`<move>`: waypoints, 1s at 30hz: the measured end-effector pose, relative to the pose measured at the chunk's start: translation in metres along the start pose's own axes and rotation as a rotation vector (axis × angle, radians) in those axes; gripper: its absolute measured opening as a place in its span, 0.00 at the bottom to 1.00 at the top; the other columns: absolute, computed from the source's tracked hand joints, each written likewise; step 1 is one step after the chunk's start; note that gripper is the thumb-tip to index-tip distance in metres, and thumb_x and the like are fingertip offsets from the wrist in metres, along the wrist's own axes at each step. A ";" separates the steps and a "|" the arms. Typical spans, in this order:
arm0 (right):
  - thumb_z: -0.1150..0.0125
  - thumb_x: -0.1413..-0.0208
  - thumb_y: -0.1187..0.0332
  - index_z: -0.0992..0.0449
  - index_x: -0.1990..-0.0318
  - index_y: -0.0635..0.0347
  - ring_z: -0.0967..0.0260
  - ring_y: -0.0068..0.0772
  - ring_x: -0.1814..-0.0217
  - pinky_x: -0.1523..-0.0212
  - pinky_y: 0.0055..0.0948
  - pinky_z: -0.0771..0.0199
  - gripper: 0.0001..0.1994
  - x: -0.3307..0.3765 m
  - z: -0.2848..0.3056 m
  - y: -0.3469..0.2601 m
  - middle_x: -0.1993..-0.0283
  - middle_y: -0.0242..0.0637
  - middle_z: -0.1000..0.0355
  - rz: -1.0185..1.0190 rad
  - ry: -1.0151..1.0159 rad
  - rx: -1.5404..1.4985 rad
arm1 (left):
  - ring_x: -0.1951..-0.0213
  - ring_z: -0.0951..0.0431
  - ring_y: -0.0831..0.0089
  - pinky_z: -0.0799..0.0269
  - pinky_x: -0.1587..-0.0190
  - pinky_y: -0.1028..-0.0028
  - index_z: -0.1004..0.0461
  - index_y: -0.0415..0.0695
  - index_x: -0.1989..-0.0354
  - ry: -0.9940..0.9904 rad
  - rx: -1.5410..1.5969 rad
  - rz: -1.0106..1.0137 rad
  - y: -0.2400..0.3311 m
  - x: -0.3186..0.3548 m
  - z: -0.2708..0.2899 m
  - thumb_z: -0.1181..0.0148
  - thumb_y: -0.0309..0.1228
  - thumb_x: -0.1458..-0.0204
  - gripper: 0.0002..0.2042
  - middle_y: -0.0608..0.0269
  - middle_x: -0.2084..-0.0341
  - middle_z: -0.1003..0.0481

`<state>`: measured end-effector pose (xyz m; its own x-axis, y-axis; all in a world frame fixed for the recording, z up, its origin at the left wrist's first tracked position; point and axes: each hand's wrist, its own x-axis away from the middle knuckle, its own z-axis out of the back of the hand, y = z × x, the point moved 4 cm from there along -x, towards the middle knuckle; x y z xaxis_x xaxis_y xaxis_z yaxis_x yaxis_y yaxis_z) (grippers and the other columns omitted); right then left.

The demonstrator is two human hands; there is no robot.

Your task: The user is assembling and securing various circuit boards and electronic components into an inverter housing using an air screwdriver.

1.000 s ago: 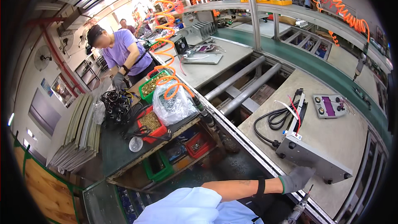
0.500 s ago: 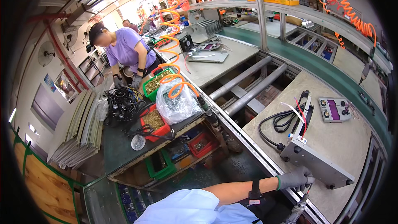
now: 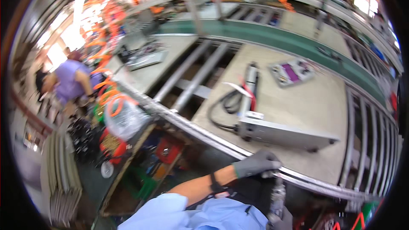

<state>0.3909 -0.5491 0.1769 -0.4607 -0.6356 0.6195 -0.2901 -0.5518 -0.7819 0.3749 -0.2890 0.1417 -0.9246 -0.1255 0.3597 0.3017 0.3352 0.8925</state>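
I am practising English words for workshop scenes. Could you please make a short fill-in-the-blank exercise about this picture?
1. The hand in the grey glove rests on the metal ____ of the workbench.
2. The long grey metal box lies on the ____ workbench top.
3. The coiled cable beside the box is ____ in colour.
4. The spiral air hoses hanging at the left are ____.

Missing words: edge; beige; black; orange

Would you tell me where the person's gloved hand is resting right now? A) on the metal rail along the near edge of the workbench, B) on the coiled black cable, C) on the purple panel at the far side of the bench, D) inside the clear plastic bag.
A: the grey-gloved hand lies on the metal rail at the bench's near edge, just in front of the long grey metal unit.
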 end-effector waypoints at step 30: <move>0.36 0.40 0.58 0.30 0.53 0.62 0.33 0.17 0.79 0.79 0.21 0.32 0.17 -0.054 0.027 -0.013 0.74 0.29 0.32 -0.033 0.060 -0.243 | 0.69 0.23 0.84 0.25 0.66 0.80 0.23 0.34 0.49 0.289 -0.630 -0.361 0.163 0.002 -0.035 0.44 0.24 0.39 0.12 0.62 0.66 0.21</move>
<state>0.4424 -0.5225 0.1553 -0.4944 -0.5823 0.6454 -0.4959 -0.4209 -0.7596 0.4302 -0.2675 0.2975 -0.9194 -0.3933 -0.0031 0.1488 -0.3550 0.9230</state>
